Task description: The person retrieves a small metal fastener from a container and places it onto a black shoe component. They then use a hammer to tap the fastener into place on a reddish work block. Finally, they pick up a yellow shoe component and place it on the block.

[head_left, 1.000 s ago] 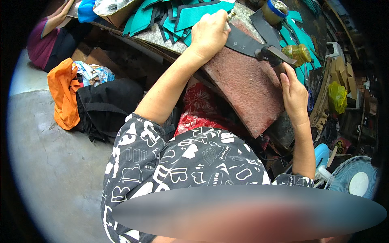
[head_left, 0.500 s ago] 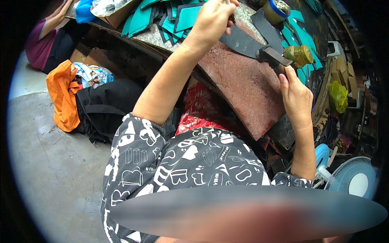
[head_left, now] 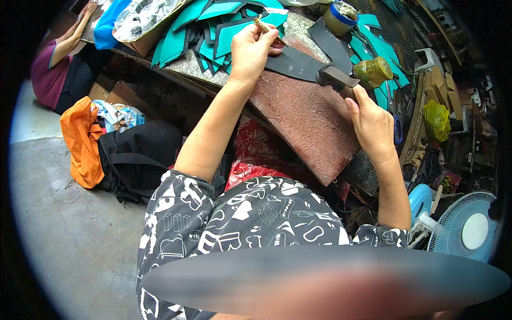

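Note:
My left hand (head_left: 250, 53) pinches a slim stick-like tool (head_left: 262, 24) with a pale end, its tip by the dark flat sole-shaped piece (head_left: 296, 66). Closed round the handle of a hammer (head_left: 336, 76) is my right hand (head_left: 373, 125). The hammer's dark head overlaps the right end of the sole-shaped piece. That piece lies on a reddish-brown rough board (head_left: 314, 120), whose corner points toward me. Beyond it rests another dark flat piece (head_left: 332, 47).
Teal and black cut pieces (head_left: 208, 32) pile up at the far left of the table. A blue-rimmed jar (head_left: 341, 20) and a yellowish jar (head_left: 373, 72) stand at the right. A fan (head_left: 469, 229) is at lower right; another person (head_left: 56, 64) sits at far left.
The whole view has shifted a little. My left hand has come lower and nearer the sole-shaped piece, showing the slim tool more clearly. The hammer stays over the piece's right end.

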Demonstrator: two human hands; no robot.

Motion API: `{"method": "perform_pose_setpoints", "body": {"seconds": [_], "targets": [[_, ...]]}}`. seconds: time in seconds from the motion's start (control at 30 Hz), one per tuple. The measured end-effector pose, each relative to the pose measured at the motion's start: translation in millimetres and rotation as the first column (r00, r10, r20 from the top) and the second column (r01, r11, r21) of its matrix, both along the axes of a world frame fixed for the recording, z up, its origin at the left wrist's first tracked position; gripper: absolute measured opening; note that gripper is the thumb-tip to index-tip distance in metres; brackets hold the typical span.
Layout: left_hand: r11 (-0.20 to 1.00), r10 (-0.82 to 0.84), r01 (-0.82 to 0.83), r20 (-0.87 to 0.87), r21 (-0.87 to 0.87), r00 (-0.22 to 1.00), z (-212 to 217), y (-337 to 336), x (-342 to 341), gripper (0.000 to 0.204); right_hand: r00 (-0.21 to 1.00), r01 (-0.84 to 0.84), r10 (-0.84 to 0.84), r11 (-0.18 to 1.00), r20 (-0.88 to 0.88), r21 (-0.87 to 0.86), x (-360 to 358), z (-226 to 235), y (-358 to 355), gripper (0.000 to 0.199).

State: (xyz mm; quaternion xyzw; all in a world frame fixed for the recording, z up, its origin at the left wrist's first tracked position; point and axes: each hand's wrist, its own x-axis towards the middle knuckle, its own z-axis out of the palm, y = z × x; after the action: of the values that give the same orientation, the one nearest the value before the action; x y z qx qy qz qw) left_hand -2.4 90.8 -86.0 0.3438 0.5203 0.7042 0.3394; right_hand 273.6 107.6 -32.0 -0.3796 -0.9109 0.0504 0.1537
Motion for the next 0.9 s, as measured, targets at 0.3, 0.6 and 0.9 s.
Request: {"method": "perform_pose_setpoints", "body": {"seconds": [0.3,0.6,0.9], "targets": [[1.000,0.004,-0.006,-0.086,-0.019,0.996,1.0,0.7,1.8,0.013,1.000,0.005,-0.005,1.000,-0.008,-0.028,-0.3,0.7,1.6,0.032],[0.999,0.003,-0.008,-0.147,-0.037,0.989,-1.1,1.2,1.7,0.013,1.000,-0.003,0.002,0.999,-0.021,-0.033,-0.7,0.8,4.0,0.032],[0.996,0.074,-0.062,-0.219,0.059,0.973,0.3,-1.7,7.3,0.011,1.000,-0.001,0.001,0.999,-0.001,-0.045,-1.3,0.7,4.1,0.034]]}}
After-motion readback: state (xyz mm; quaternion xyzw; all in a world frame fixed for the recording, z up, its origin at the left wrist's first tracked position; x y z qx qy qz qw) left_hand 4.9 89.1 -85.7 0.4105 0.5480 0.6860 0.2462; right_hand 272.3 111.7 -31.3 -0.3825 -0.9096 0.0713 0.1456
